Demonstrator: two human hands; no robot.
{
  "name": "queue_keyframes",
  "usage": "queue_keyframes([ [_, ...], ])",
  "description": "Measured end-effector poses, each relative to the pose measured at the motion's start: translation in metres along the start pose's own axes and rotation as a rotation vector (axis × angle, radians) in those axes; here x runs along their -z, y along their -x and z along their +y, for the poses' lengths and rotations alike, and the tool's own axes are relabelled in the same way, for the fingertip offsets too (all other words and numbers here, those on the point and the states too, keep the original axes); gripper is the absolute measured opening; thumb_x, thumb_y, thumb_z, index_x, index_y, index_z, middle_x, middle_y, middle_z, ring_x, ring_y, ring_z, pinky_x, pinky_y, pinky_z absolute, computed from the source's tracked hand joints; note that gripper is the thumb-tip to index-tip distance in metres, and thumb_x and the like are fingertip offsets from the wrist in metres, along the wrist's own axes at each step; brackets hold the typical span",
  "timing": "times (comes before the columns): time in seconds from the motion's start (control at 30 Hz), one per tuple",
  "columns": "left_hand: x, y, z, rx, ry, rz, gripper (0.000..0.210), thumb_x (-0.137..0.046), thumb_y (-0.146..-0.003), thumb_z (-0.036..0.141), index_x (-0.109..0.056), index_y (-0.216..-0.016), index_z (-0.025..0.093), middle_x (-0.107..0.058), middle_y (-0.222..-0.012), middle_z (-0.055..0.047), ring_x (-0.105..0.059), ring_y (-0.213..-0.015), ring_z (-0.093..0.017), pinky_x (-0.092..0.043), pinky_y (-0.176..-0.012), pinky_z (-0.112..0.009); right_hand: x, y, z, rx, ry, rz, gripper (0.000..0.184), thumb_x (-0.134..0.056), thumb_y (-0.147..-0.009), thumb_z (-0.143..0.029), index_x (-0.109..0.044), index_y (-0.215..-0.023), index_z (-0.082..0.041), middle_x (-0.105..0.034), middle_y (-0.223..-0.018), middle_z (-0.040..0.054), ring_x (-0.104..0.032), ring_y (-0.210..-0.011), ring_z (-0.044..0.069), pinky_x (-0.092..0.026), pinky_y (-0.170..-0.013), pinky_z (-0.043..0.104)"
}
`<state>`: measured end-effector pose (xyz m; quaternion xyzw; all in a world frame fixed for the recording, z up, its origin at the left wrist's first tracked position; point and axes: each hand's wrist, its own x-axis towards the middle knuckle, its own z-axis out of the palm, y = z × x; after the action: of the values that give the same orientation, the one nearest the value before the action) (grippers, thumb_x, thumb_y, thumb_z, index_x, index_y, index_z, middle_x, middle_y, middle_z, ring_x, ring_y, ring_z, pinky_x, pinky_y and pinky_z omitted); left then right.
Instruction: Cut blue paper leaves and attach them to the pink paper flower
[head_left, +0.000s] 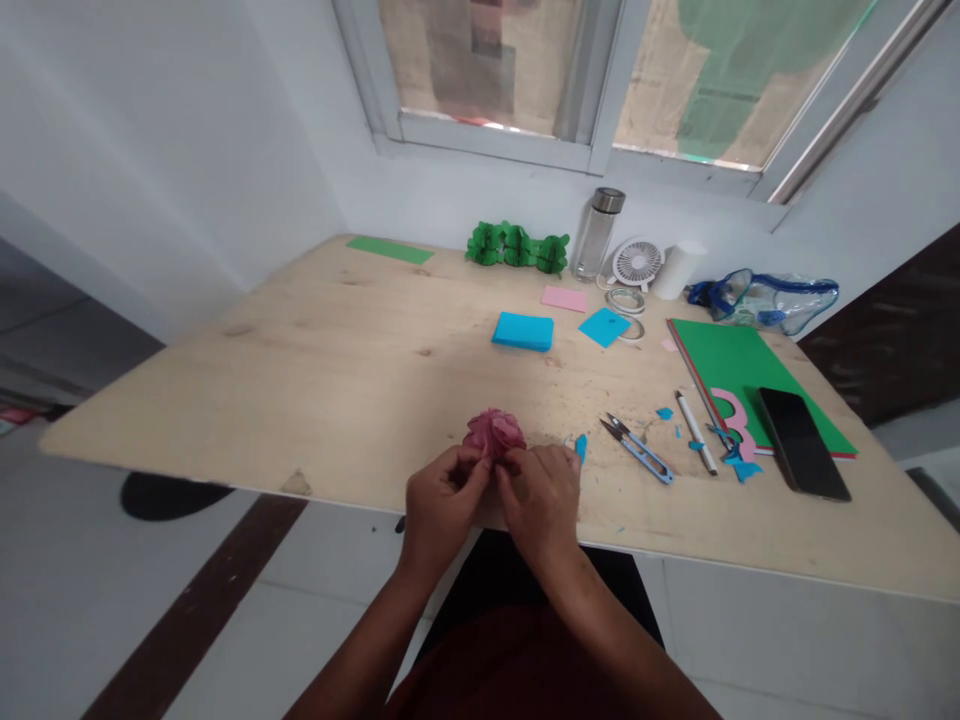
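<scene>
A pink paper flower [493, 432] with layered, ruffled petals is held near the table's front edge. My left hand [444, 500] pinches its lower left side between thumb and fingers. From the right, my right hand [541, 498] is closed on the same flower, its fingertips almost meeting those of the left. The flower's underside is hidden by the fingers. Just right of my right hand lies a small blue paper scrap [581, 447]. Blue-handled thread snips [637, 450] rest on the table farther right.
On the wooden table [337, 390] are a blue paper stack [523, 331], a blue sheet [604, 327], a pink slip [564, 298], green paper flowers [517, 248], a glass bottle [598, 236], a small fan [637, 262], tape rolls [625, 301], a white pen [696, 432], green sheets [739, 365] and a phone [804, 442].
</scene>
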<state>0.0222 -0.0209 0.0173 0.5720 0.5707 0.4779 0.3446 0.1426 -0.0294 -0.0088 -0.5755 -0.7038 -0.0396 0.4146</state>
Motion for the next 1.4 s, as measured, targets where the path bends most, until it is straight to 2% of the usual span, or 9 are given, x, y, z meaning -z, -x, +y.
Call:
queue_keyframes([
  [0.53, 0.0033, -0.0029, -0.0005, -0.022, -0.033, -0.026, 0.016, -0.059, -0.076, 0.028, -0.067, -0.066, 0.018, -0.065, -0.058, 0.002, -0.058, -0.053, -0.012, -0.046, -0.054, -0.020, 0.0018, -0.0011, 0.0035, 0.018, -0.012, -0.010, 0.012, -0.053, -0.085, -0.018, -0.062, -0.076, -0.021, -0.063, -0.070, 0.0011, -0.053, -0.070, 0.018, -0.033, -0.076, 0.035],
  [0.77, 0.0017, -0.0047, -0.0031, 0.017, 0.018, -0.013, 0.014, -0.061, -0.074, 0.027, -0.067, -0.066, 0.018, -0.066, -0.061, 0.002, -0.058, -0.055, -0.011, -0.046, -0.054, -0.020, 0.0038, 0.0008, 0.0035, -0.004, 0.044, -0.087, 0.008, -0.054, -0.084, -0.017, -0.061, -0.084, -0.020, -0.063, -0.079, 0.0042, -0.053, -0.079, 0.020, -0.035, -0.077, 0.035],
  [1.4, -0.0063, -0.0032, -0.0069, 0.146, 0.176, 0.050, 0.015, -0.067, -0.068, 0.032, -0.069, -0.069, 0.018, -0.067, -0.065, 0.000, -0.059, -0.060, -0.014, -0.047, -0.059, -0.023, 0.0022, 0.0057, 0.0038, -0.041, 0.024, -0.083, 0.004, -0.054, -0.084, -0.021, -0.056, -0.087, -0.019, -0.064, -0.077, 0.0039, -0.056, -0.077, 0.021, -0.035, -0.077, 0.036],
])
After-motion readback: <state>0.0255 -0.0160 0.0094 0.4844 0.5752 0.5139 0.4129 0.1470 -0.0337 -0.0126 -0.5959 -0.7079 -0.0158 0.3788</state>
